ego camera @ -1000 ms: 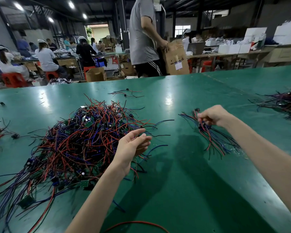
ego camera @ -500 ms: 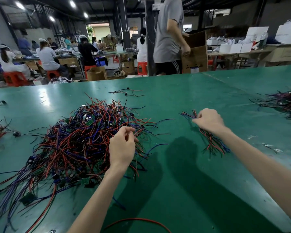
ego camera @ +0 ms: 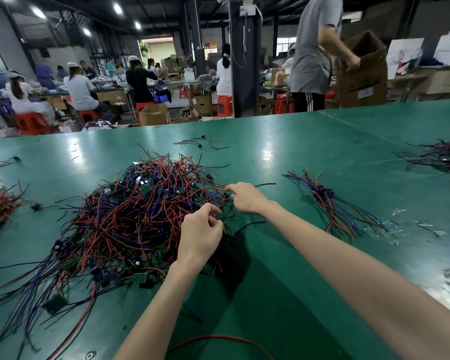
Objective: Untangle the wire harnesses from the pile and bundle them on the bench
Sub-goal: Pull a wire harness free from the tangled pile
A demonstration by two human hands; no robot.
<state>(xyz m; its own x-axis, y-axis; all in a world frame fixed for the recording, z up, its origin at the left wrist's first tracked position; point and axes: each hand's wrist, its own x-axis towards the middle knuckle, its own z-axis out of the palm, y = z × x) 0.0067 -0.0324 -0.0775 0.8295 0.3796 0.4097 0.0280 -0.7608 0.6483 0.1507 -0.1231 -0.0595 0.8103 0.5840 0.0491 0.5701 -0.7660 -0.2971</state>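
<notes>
the green bench (ego camera: 309, 157) carries the pile (ego camera: 140, 216) of red, blue and black wire harnesses, the biggest heap in view. right of the pile, well apart from it, lies the sorted bundle (ego camera: 322, 194) (its small connectors gathered at 1 spot). by the look of it, 1 harness is being teased out at the pile's right edge. this should go best by following 1 lead and lifting slowly, so loops slip free rather than tighten. the left hand (ego camera: 200, 237) sits at the pile's near right edge, fingers (ego camera: 213, 221) curled, pinching strands of the pile. the right hand (ego camera: 246, 198) reaches in just beyond, fingertips (ego camera: 228, 188) close together at a red strand. i cannot tell whether they grip it.
</notes>
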